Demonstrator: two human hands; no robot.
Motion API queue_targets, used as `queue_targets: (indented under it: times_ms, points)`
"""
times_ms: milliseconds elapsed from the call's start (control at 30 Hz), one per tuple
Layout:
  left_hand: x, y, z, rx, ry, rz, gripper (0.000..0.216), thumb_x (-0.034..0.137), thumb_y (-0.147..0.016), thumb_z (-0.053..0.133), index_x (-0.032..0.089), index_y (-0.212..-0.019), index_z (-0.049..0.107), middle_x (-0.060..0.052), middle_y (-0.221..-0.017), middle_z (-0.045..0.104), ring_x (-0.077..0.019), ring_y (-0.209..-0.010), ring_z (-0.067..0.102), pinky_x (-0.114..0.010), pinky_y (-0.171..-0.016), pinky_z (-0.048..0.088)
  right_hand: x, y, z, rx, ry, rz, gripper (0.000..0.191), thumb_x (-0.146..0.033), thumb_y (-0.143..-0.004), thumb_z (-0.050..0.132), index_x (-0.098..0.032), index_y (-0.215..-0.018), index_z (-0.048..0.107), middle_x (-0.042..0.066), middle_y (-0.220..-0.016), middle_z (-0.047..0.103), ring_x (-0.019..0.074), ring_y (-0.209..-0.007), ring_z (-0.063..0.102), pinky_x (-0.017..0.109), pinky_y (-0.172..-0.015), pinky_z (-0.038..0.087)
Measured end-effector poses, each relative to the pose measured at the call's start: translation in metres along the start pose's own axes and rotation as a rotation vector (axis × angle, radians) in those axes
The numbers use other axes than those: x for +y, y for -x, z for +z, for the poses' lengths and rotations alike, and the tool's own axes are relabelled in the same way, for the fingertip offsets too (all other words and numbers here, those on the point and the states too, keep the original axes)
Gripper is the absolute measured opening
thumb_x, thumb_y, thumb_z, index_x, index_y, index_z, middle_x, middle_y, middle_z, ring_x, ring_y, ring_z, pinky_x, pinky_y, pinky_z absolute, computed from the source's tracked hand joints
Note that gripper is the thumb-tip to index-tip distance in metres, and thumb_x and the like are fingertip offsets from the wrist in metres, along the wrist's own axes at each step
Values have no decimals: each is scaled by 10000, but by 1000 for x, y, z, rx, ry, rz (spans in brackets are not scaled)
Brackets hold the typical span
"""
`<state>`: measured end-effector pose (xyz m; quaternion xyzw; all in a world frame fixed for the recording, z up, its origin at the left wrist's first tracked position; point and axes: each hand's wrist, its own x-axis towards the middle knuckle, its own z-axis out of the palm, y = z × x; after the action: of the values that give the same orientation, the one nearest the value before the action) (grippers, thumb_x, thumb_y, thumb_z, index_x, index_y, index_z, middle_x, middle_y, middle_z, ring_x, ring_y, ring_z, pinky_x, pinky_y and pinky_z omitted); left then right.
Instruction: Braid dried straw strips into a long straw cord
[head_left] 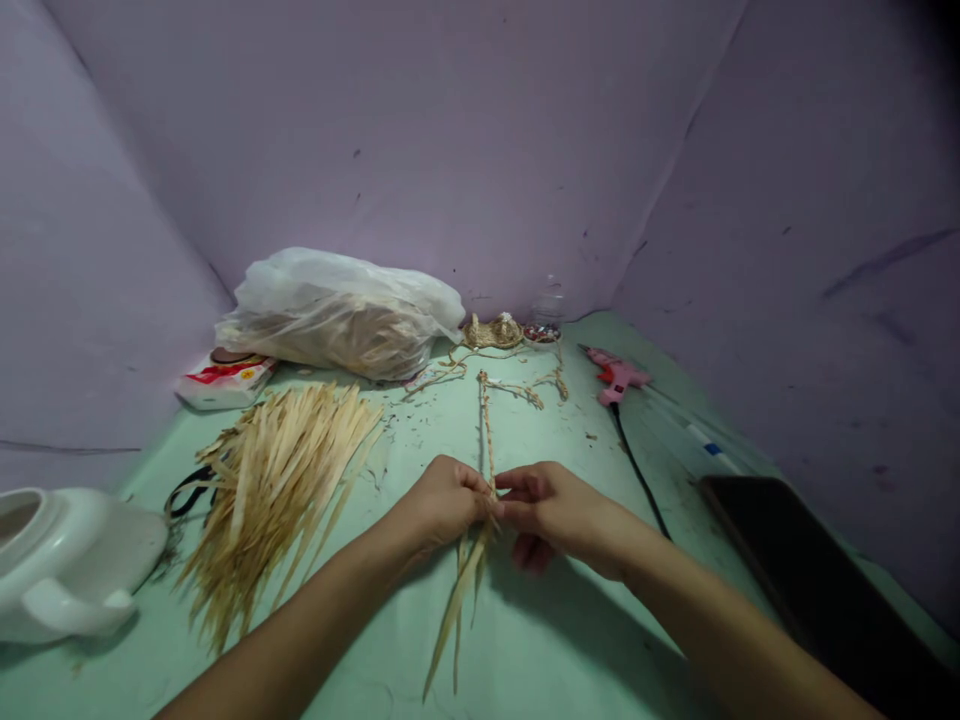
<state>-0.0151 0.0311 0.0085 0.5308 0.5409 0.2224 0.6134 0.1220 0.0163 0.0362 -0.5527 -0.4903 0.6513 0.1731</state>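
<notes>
Both my hands meet at the middle of the pale green table (570, 640). My left hand (442, 500) and my right hand (551, 510) each pinch a straw braid (487, 430) that runs away from me across the table. Loose straw strips (457, 600) hang from the pinch point toward me. A big pile of dry straw strips (270, 480) lies just left of my left forearm.
A plastic bag of straw (345, 315) and a red-and-white packet (225, 380) sit at the back left. A white pot (67, 560) stands at the left edge. A pink glue gun (616, 376) with a black cord, a dark slab (795, 570), a woven piece (491, 332) and beads lie right and back.
</notes>
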Motion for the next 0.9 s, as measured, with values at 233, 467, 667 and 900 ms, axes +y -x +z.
queue_targets:
  times_ms: [233,467,667,900]
  points:
    - [4,2,-1,2,-37,-16,70,181,-525,534,113,-533,543,44,-415,391,-45,-413,263,-218,-436,168,1,0,-16,-37,99,-7,171,-294,-721,519,-141,-659,567,-38,-425,456,71,-325,446,176,-322,332]
    - [-1,-1,-1,-21,-85,-5,81,197,-541,522,129,-501,504,57,-397,333,-42,-401,227,-224,-430,133,13,-11,-17,104,531,-148,155,-208,-665,522,-143,-553,608,0,-472,540,64,-400,404,189,-396,284]
    - [0,-1,2,46,-120,-14,57,160,-515,523,123,-472,511,49,-399,345,-46,-406,247,-223,-425,143,5,1,-33,303,825,-223,111,-172,-625,560,-169,-620,670,51,-604,633,125,-531,511,216,-467,314]
    - [4,0,1,14,-63,2,69,170,-512,510,127,-456,507,54,-374,340,-45,-394,241,-221,-424,155,5,4,-13,220,73,-88,486,-242,-748,494,-156,-1223,435,127,-915,632,121,-434,552,238,-377,387]
